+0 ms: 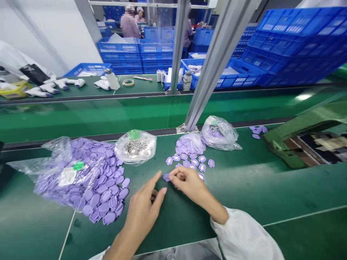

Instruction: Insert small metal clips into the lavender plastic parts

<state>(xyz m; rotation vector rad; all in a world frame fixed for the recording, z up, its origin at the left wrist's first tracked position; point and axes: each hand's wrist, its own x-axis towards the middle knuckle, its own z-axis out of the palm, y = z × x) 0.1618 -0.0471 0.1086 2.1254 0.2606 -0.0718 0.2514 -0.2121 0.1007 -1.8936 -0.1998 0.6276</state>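
Between the thumb and fingers of my right hand [187, 180] is a small purple plastic piece [166, 177], held just above or on the green table. My left hand [146, 207] is beside it, thumb and forefinger apart with nothing between them. Beyond my right hand lie several purple pieces with small metal parts in them [202, 167], in front of a heap of purple pieces [191, 143]. A clear bag of small metal parts [135, 146] sits farther back. To the left, purple pieces [108, 196] spill from a large clear bag [67, 177].
Another clear bag [219, 133] stands at the foot of a metal post [208, 61]. A green machine [306, 133] is at the right, near a few purple pieces [256, 136]. Blue crates [295, 43] and white-and-purple housings [48, 88] line the back bench; people work beyond.
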